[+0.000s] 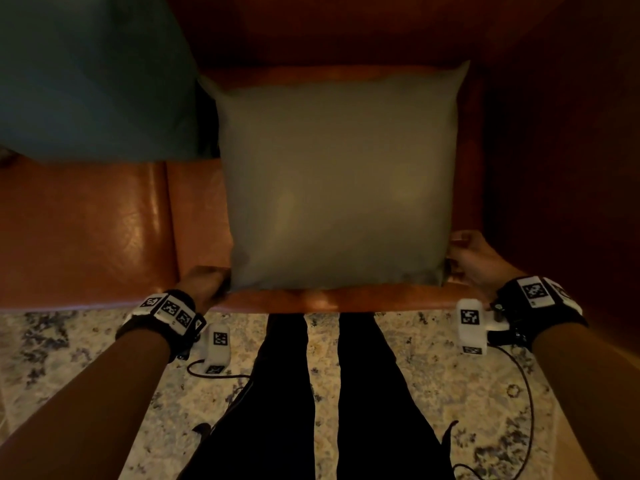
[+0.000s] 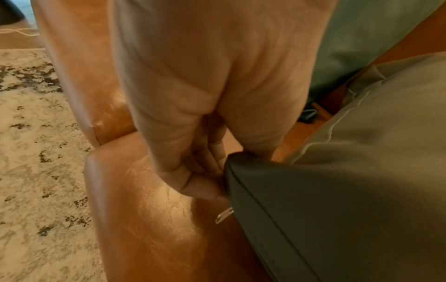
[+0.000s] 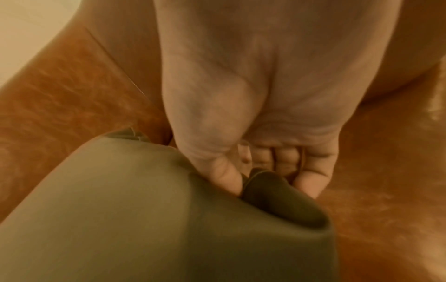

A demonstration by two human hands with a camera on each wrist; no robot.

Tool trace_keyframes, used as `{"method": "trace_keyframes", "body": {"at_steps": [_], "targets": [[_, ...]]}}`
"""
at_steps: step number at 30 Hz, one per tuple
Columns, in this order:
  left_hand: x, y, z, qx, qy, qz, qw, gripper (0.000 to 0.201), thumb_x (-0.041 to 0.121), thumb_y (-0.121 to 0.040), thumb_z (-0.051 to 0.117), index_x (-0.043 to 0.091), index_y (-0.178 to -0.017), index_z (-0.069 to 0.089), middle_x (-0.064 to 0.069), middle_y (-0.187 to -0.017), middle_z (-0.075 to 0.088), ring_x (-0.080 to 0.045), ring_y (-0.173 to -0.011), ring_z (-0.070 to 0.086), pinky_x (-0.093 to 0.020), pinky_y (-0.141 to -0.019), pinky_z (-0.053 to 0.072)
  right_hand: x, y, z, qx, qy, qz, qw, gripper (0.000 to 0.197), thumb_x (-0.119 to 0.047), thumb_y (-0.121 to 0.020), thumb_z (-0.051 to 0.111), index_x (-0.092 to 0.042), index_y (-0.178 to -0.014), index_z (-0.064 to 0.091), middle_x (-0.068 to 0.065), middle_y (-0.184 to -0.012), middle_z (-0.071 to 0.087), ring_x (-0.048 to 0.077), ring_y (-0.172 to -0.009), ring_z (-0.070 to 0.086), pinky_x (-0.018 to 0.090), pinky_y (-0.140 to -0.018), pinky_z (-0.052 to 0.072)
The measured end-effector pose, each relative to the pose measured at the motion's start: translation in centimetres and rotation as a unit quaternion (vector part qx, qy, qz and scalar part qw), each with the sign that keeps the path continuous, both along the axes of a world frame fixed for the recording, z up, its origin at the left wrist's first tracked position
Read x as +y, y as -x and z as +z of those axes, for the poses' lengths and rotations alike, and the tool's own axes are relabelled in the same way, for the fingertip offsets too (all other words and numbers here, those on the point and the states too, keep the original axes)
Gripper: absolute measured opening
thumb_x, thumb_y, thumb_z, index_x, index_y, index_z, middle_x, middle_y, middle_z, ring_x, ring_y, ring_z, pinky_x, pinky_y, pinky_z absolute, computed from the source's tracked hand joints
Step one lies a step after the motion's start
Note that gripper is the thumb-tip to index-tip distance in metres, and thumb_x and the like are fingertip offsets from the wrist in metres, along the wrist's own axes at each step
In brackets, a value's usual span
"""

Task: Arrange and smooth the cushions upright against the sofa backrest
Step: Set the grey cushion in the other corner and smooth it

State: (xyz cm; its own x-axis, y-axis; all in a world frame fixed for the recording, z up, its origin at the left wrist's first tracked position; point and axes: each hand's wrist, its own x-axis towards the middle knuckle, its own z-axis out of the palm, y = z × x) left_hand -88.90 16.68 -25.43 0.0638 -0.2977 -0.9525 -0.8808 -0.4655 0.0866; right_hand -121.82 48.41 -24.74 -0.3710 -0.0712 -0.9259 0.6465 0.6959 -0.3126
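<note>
**Lifting the olive cushion by its two near corners**

We have the square olive-grey fabric cushion [image 1: 337, 181] lying flat on the tan leather sofa seat [image 1: 114, 233], its far edge close to the dark leather backrest [image 1: 346, 32] and its near edge just short of the seat's front lip. Our left hand [image 1: 204, 284] grasps the cushion's near left corner, fingers curled in with the thumb against the seam; the left wrist view shows a small metal zip pull [image 2: 224, 215] hanging just below that corner. Our right hand [image 1: 474, 259] pinches the near right corner, thumb on top and fingers curled beneath, so the corner fabric folds up into the palm.

To do this step well, we judge that both corners should rise together, so the cushion pivots on its far edge and tips up against the backrest without twisting. We keep the grip on the stuffed body and not only on loose cover, or the filling will slump toward the far edge and leave a slack top. We keep the zip edge in mind, since it is best hidden at the bottom once the cushion stands.

A teal fabric cushion [image 1: 93, 77] leans against the backrest to the left of the olive one; we leave a little room so the two do not crowd each other
</note>
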Motion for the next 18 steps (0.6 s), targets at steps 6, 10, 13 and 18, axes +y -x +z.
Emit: {"method": "trace_keyframes", "body": {"at_steps": [6,10,13,18], "targets": [[-0.9,-0.8,-0.6,0.03,0.025,-0.004,0.999,0.011,-0.003,-0.093,0.059,0.002,-0.098,0.068,-0.018,-0.082,0.051,-0.019,-0.062,0.039,-0.03,-0.056,0.031,2.9,-0.4,-0.6,0.048,-0.076,-0.042,0.995,0.052,-0.003,-0.09,0.074,-0.016,-0.126,0.039,0.01,-0.097,0.06,0.019,-0.069,0.055,0.032,-0.049,0.041],[-0.2,-0.3,-0.7,0.019,0.058,-0.017,0.998,0.023,-0.011,-0.092,0.055,0.003,-0.08,0.067,-0.013,-0.073,0.054,-0.022,-0.065,0.043,-0.029,-0.059,0.034,3.3,-1.4,-0.6,-0.02,-0.08,-0.016,0.996,0.022,-0.027,-0.093,0.073,-0.011,-0.089,0.058,0.011,-0.083,0.06,0.018,-0.063,0.049,0.028,-0.054,0.043],[0.3,-0.3,-0.7,0.015,0.066,-0.016,0.998,0.027,-0.007,-0.094,0.058,0.007,-0.072,0.061,-0.01,-0.067,0.05,-0.021,-0.059,0.04,-0.027,-0.057,0.032,3.1,-1.9,-1.1,-0.091,-0.056,-0.088,0.99,0.038,-0.04,-0.107,0.047,-0.007,-0.112,0.065,0.016,-0.102,0.065,0.024,-0.073,0.057,0.033,-0.065,0.044],[0.2,-0.5,-0.5,0.017,0.046,-0.017,0.999,0.026,0.002,-0.098,0.061,0.006,-0.072,0.06,-0.012,-0.069,0.053,-0.022,-0.06,0.043,-0.029,-0.056,0.035,3.6,-1.7,-1.0,-0.127,-0.062,-0.092,0.986,0.043,-0.045,-0.101,0.055,-0.003,-0.097,0.063,0.012,-0.075,0.059,0.025,-0.057,0.051,0.034,-0.059,0.044]]}}
